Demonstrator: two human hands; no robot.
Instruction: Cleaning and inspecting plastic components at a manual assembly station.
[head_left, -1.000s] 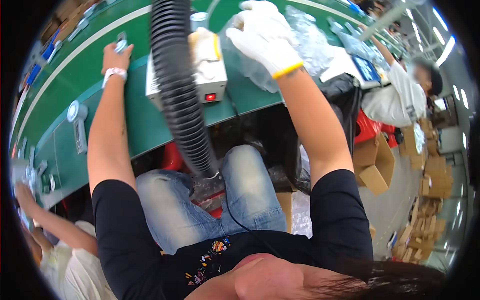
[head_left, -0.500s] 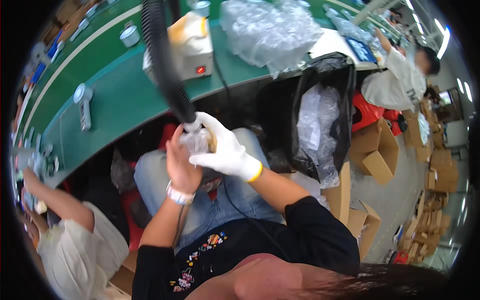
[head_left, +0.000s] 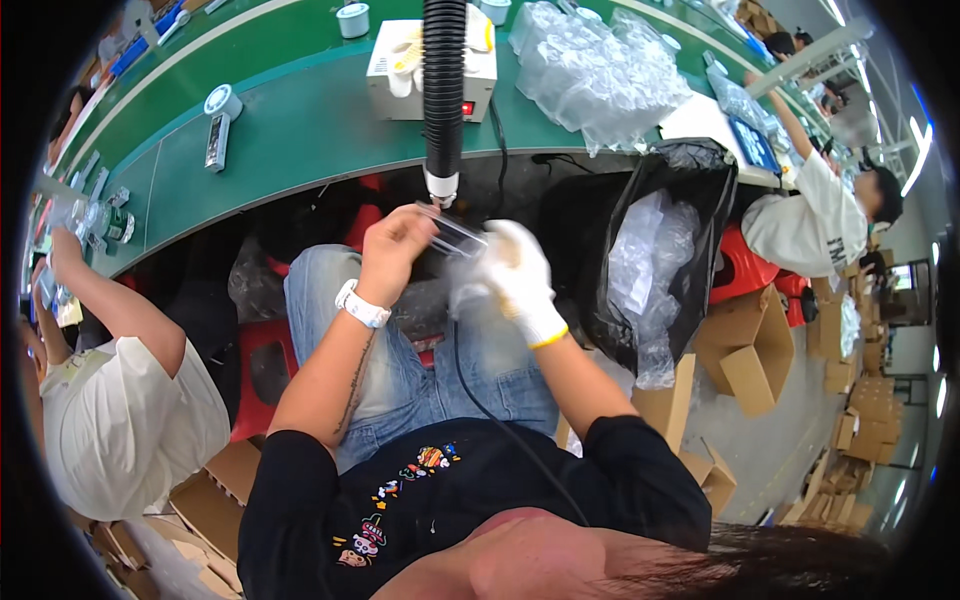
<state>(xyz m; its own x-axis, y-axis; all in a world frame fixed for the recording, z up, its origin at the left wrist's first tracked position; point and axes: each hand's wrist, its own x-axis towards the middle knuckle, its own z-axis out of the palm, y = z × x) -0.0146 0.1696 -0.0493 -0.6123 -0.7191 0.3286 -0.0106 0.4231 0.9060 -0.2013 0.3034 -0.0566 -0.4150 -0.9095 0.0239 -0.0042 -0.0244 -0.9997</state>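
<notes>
Just below the white nozzle end of a black corrugated hose [head_left: 442, 110], both my hands are on a clear plastic piece [head_left: 455, 238], partly smeared by motion. My bare left hand [head_left: 398, 244], with a watch on its wrist, pinches its left end between thumb and fingers. My right hand [head_left: 520, 275], in a white glove with a yellow cuff edge, closes on the other end; its fingertips are blurred. Whether the plastic is a bag or a stiff cover, I cannot tell.
A white box with a lit red switch [head_left: 470, 80] stands on the green bench [head_left: 300, 140], left of a heap of clear plastic bags [head_left: 590, 75]. A black bag [head_left: 685, 260] and cardboard boxes [head_left: 745, 345] are to my right. Co-workers sit on both sides.
My hands have moved apart from being cupped together round clear plastic at the nozzle, and the plastic now spans between them. The whole view has shifted a little.
</notes>
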